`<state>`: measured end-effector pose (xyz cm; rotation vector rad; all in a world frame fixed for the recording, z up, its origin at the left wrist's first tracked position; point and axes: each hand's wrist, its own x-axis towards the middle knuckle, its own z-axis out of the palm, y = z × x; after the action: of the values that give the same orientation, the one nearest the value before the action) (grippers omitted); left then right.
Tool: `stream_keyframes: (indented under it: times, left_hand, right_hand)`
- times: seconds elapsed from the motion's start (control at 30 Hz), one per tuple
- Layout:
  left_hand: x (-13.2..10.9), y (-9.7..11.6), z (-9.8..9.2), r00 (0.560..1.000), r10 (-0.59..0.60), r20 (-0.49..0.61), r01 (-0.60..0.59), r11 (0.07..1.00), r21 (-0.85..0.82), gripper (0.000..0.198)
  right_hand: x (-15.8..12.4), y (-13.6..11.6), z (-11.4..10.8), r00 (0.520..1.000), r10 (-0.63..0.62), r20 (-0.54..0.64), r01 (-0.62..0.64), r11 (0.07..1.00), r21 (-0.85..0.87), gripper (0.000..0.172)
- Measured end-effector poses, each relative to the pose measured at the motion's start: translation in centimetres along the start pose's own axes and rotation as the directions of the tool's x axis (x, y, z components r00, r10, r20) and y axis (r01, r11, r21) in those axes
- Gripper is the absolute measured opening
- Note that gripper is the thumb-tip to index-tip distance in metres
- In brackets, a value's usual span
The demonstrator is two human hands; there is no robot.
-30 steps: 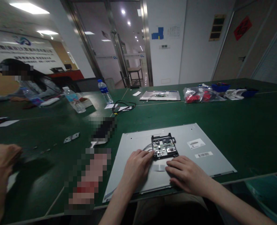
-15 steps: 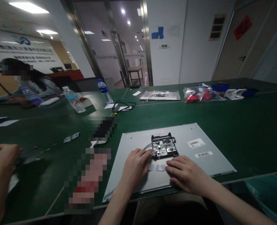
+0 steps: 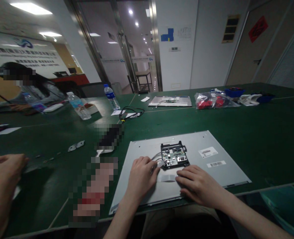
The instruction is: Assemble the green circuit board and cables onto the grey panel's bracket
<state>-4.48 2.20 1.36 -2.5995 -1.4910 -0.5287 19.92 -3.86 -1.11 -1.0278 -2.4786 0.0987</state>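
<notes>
The left hand point(image 3: 143, 174) curls at the near left of the board point(image 3: 171, 161), beside the cables point(image 3: 156, 155); whether it pinches anything, I cannot tell. The right hand point(image 3: 199, 182) lies loosely spread, fingertips at the right end of the tape point(image 3: 167, 178). The tape is on the panel point(image 3: 140, 156), just near of the board. The step in hand looks like settling tape and cables; the next move seems to call for light, even pressure, cables kept free. Far beyond lies a second panel point(image 3: 159, 102); a co-worker's hand point(image 3: 8, 171) is at left.
</notes>
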Motion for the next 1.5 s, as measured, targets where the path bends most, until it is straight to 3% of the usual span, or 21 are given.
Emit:
stream_keyframes:
  times: [0.83, 1.13, 1.37, 1.5]
  left_hand:
    - [-0.1, -0.4, 1.1, 0.999, 0.032, 0.035, -0.03, 0.999, -0.043, 0.016]
    - [0.0, -0.1, 0.3, 1.0, 0.014, -0.027, -0.016, 0.997, -0.075, 0.02]
    - [-0.3, 0.3, -1.2, 0.999, -0.04, 0.031, 0.044, 0.991, -0.125, 0.022]
    - [-0.6, 0.3, -2.0, 0.987, -0.068, 0.143, 0.092, 0.981, -0.172, 0.025]
  right_hand:
    - [-0.1, 0.0, -0.1, 1.0, 0.003, 0.007, -0.003, 1.0, 0.006, 0.033]
    - [-0.1, 0.1, 0.0, 1.0, -0.005, -0.018, 0.005, 1.0, 0.008, 0.034]
    - [-0.1, 0.0, -0.1, 1.0, 0.005, 0.0, -0.005, 1.0, 0.012, 0.033]
    - [-0.1, -0.2, -0.2, 1.0, 0.012, 0.014, -0.012, 1.0, 0.015, 0.034]
